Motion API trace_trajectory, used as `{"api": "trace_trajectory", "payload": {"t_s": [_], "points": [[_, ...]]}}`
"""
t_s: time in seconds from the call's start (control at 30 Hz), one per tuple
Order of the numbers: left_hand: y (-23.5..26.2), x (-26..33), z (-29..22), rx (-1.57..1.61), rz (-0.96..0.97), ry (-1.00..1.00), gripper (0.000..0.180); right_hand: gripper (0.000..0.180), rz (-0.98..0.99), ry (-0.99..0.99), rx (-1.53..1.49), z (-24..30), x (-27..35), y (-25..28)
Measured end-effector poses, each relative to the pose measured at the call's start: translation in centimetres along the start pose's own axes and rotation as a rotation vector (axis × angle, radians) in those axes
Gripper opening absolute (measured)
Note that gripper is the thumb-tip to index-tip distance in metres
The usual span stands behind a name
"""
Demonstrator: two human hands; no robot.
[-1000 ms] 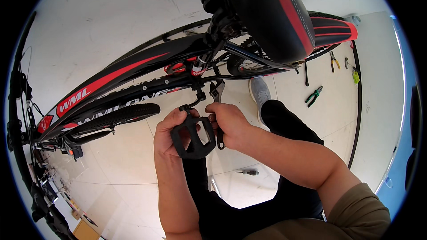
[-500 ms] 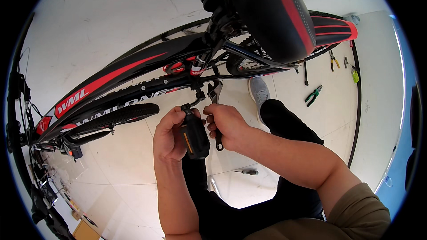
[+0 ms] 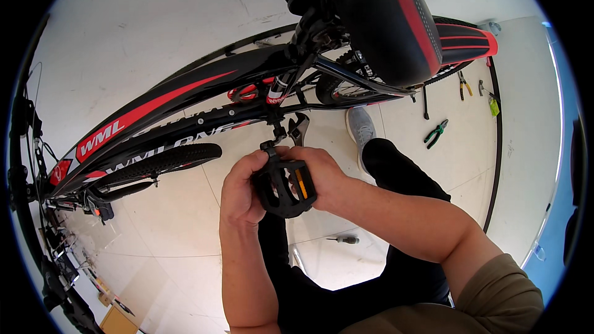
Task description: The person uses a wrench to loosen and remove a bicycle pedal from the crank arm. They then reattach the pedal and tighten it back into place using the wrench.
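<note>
A black bicycle pedal [image 3: 273, 187] with an orange reflector stands at the outer end of the crank, below the bike frame [image 3: 204, 93]. My left hand [image 3: 240, 187] is closed on the pedal's left side, its thumb near the spindle end. On the other side my right hand [image 3: 323, 176] is closed around an adjustable wrench [image 3: 299, 127]. Its jaws point up beside the crank arm [image 3: 278, 130], and its handle is hidden behind the hand and pedal. Whether the right fingers also touch the pedal is hard to see.
The saddle [image 3: 383, 25] overhangs the work from above. A screwdriver [image 3: 349, 239] lies on the floor between my legs. To the right lie green-handled pliers [image 3: 435, 135], yellow-handled pliers [image 3: 464, 86] and a hammer [image 3: 487, 89]. The front wheel [image 3: 167, 164] is turned toward me at left.
The pedal has turned about its spindle, so its open cage and orange reflector now face up. My right hand has come closer to it, still with the wrench.
</note>
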State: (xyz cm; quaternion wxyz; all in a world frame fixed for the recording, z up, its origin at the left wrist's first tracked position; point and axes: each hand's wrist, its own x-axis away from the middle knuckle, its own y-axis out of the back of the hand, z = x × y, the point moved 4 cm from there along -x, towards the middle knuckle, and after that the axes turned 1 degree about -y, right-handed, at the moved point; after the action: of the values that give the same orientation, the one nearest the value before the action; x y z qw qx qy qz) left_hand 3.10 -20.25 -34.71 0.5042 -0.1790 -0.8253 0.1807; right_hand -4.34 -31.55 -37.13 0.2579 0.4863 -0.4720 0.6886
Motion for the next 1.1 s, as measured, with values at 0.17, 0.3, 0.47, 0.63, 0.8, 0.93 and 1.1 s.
{"api": "trace_trajectory", "payload": {"t_s": [0.17,0.3,0.47,0.63,0.8,0.93,1.1], "points": [[-0.7,0.0,0.3,0.066,-0.001,0.016,0.034,0.007,0.009,-0.010,-0.003,0.2,0.3,-0.1],[-0.6,-0.2,0.4,0.130,0.038,0.034,0.033,0.006,-0.037,0.004,0.038,0.4,0.7,-0.1],[0.4,-0.6,0.1,0.120,0.050,0.033,0.030,0.005,-0.052,0.000,0.064,0.5,0.6,-0.1],[1.2,-0.9,-0.1,0.072,0.023,-0.009,0.026,0.007,-0.061,0.002,0.090,0.6,0.7,0.0],[0.5,-0.3,-0.7,0.053,-0.037,-0.048,0.024,0.010,-0.125,-0.011,0.064,0.8,0.5,-0.5],[0.8,-0.3,-0.7,0.053,-0.014,-0.044,0.022,0.013,-0.123,-0.006,0.060,0.6,0.1,-0.3],[1.1,-0.3,-0.6,0.067,-0.028,-0.044,0.021,0.011,-0.099,-0.014,0.122,0.9,1.2,-0.7]]}}
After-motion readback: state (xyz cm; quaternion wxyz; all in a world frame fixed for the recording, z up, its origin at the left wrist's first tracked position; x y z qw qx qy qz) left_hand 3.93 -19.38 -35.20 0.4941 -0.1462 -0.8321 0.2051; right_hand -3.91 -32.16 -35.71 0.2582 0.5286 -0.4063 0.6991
